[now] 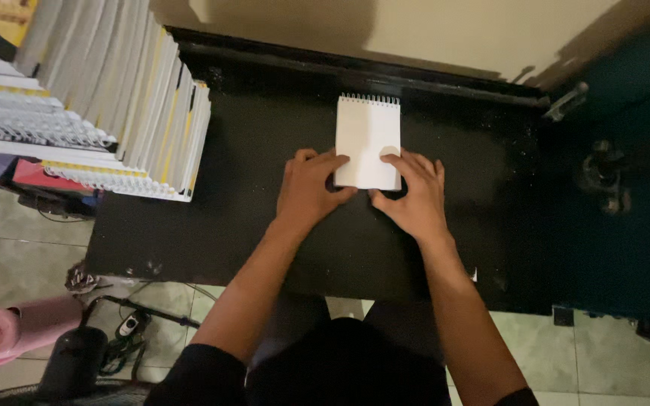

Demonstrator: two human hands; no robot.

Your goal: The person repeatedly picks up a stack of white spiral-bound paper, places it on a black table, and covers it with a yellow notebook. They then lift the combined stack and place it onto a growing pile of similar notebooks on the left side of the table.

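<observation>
A small white notepad (pixel 366 135) with a wire spiral along its top edge lies flat on a black table (pixel 212 225). My left hand (pixel 308 188) rests at the pad's lower left corner, fingers spread and touching the paper's edge. My right hand (pixel 413 194) presses on the lower right corner, fingertips on the page. Both hands lie flat, pinning the pad's bottom edge rather than gripping it.
A tall stack of spiral-bound white books (pixel 114 98) leans at the table's left end. A metal handle or lever (pixel 566 101) sits at the back right. On the tiled floor at lower left stand a pink container (pixel 16 331) and cables (pixel 126 327).
</observation>
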